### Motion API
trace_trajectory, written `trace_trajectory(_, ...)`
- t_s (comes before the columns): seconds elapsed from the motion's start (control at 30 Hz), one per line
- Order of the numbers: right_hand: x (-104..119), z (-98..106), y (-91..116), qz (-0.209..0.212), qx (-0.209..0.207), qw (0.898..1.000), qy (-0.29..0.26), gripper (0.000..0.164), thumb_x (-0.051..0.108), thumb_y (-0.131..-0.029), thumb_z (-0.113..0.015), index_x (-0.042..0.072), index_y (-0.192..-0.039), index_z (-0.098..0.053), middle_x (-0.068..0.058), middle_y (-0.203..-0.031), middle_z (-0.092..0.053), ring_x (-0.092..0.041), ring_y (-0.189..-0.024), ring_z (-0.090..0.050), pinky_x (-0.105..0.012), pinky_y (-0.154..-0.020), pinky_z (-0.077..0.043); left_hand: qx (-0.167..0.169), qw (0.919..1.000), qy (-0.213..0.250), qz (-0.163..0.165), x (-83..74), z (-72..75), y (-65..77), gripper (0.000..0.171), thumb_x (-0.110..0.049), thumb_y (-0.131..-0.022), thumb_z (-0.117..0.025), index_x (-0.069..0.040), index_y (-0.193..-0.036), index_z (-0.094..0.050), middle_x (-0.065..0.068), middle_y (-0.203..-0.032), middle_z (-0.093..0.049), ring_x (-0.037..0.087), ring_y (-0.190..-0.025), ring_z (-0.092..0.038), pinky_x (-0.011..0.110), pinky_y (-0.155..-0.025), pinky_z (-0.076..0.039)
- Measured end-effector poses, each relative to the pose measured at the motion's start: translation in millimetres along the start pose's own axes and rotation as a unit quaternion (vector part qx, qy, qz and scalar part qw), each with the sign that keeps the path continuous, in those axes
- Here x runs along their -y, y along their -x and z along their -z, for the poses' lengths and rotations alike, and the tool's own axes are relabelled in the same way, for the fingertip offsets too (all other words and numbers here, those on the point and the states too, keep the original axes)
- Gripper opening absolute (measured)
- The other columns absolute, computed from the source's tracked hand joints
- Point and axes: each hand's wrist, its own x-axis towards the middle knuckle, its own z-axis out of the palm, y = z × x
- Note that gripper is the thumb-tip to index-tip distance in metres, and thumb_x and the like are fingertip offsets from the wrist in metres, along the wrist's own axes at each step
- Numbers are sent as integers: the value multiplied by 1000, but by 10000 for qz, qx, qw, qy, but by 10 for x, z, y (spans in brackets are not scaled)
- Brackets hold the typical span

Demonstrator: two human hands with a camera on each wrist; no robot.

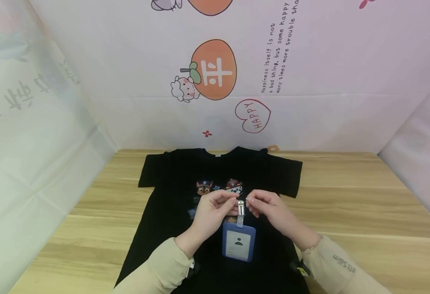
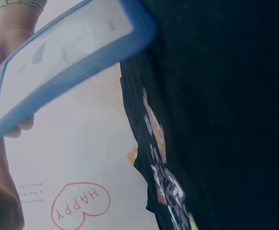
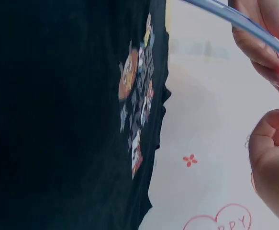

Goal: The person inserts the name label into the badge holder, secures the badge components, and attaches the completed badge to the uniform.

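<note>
Over the shirt, a blue-framed ID badge holder (image 1: pixel 238 244) hangs from a clear strap with a metal clip (image 1: pixel 241 208) at its top. My left hand (image 1: pixel 212 210) grips this clip from the left, thumb and fingertips right at its upper end. From the right, my right hand (image 1: pixel 270 207) pinches the end of a thin metal pin at the top of the clip between thumb and forefinger. The badge holder (image 2: pixel 72 67) is seen slanted in the left wrist view and nearly edge-on in the right wrist view. Beneath both hands lies a black T-shirt (image 1: pixel 170 241) with cartoon dog prints.
The shirt is spread flat on a wooden table (image 1: pixel 350 204), its collar toward the back. A white printed cloth (image 1: pixel 321 81) rises behind the table's far edge, and pale cloth (image 1: pixel 53 134) hangs along the left side as well.
</note>
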Motion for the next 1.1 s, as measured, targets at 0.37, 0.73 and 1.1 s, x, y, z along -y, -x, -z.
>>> trace_trajectory(0.37,-197,483,-158,-1429,-344,9890,162,34,21,-100,-44,-11,-110,-51,-3,-89,-57,-13,-80,-55,-24,-73,-52,-302,9889,316,1417,143,-79,-308,23,-5,-92,-58,14,-103,-60,24,-95,-69,13,-74,-69,32,-71,-58)
trace_trajectory(0.73,-452,785,-401,-2108,-826,9730,439,39,23,-101,-42,-9,-123,-46,-21,-116,-53,-28,-103,-54,-30,-89,-49,-151,9720,411,2309,343,-21,-470,30,-12,-94,-57,11,-113,-58,17,-98,-69,18,-86,-70,32,-81,-56)
trace_trajectory(1.1,-770,725,-557,-2338,-359,9565,1707,37,23,-97,-51,-4,-122,-52,-24,-122,-55,-33,-106,-53,-46,-93,-47,-50,9578,332,2855,463,14,-615,30,-13,-94,-58,9,-113,-59,15,-99,-67,17,-84,-68,33,-83,-56)
